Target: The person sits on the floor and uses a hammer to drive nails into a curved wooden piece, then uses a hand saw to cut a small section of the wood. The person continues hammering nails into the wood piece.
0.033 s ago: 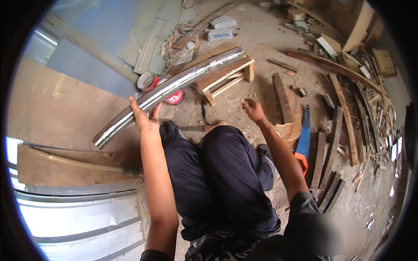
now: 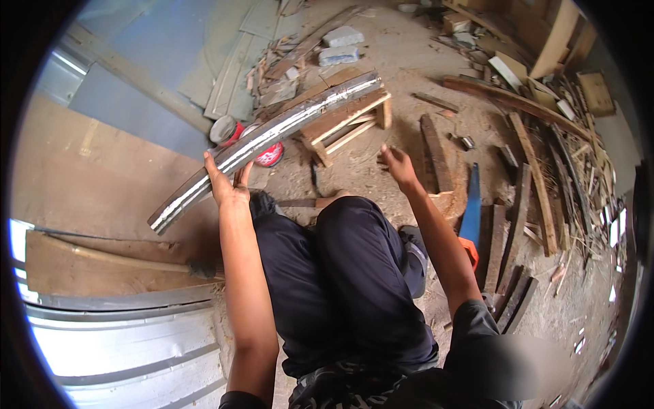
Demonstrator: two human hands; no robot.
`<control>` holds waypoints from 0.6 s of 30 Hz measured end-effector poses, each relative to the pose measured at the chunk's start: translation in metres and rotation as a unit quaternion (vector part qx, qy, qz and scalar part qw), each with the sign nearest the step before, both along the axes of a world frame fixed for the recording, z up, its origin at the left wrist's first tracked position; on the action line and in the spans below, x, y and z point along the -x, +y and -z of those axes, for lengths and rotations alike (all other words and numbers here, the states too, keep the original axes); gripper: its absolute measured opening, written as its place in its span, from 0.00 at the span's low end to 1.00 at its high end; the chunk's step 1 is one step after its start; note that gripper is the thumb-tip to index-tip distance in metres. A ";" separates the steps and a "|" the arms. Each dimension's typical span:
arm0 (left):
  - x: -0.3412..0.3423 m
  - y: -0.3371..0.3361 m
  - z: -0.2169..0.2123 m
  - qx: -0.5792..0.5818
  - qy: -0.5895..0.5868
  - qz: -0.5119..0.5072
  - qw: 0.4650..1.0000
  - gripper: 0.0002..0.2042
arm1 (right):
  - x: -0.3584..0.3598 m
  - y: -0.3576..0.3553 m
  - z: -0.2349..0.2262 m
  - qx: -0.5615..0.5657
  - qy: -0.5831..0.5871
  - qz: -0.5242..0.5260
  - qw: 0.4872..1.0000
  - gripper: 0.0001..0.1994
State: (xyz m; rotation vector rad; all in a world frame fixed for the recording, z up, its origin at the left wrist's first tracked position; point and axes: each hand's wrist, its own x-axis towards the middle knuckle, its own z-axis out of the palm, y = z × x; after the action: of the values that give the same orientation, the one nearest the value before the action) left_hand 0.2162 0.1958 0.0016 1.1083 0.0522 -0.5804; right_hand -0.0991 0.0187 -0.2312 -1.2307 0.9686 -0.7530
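Note:
My left hand (image 2: 229, 185) grips a long wooden plank (image 2: 286, 125) near its lower left end, fingers wrapped round it. A white streak runs along the plank's side. It slants up to the right, and its far end is over a low wooden stool (image 2: 349, 116); whether it rests there I cannot tell. To the right of the plank, my right hand (image 2: 398, 165) hovers over the floor with nothing in it, its fingers loosely apart. By my knees lies a tool with a wooden handle (image 2: 332, 198), its other end partly hidden.
Two red cans (image 2: 270, 155) stand behind the plank. To my right lie a handsaw (image 2: 471, 204) with a blue blade and orange handle, and several loose boards (image 2: 436, 153). Grey blocks (image 2: 339, 54) sit farther off. A scrap-wood heap (image 2: 579, 157) lines the right side; sheet panels (image 2: 102, 163) the left.
The fingers of my right hand have loosened and spread, and that hand has risen slightly. The view has shifted a little. My left hand keeps its hold on the plank.

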 end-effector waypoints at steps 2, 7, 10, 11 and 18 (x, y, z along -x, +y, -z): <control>0.008 -0.022 0.014 0.012 0.009 0.044 0.999 0.39 | 0.017 -0.021 -0.038 -0.067 -0.182 0.076 0.978 0.36; 0.029 -0.071 0.037 -0.013 0.082 0.108 0.991 0.34 | 0.053 -0.017 -0.107 -0.043 -0.343 0.162 0.924 0.36; 0.054 -0.103 0.038 -0.035 0.099 0.212 0.972 0.37 | 0.094 -0.010 -0.122 -0.010 -0.388 0.205 0.899 0.27; 0.067 -0.112 0.040 -0.041 0.081 0.236 0.968 0.39 | 0.110 -0.008 -0.121 -0.004 -0.380 0.228 0.896 0.25; 0.166 -0.164 0.079 -0.052 0.109 0.357 0.926 0.40 | 0.214 -0.013 -0.085 -0.038 -0.305 0.406 0.861 0.34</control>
State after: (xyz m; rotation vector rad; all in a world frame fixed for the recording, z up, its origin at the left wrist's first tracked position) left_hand 0.0499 0.0318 -0.0774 1.1522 -0.1376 -1.3675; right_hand -0.3128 0.0058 -0.1459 -0.3937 0.9421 -1.6314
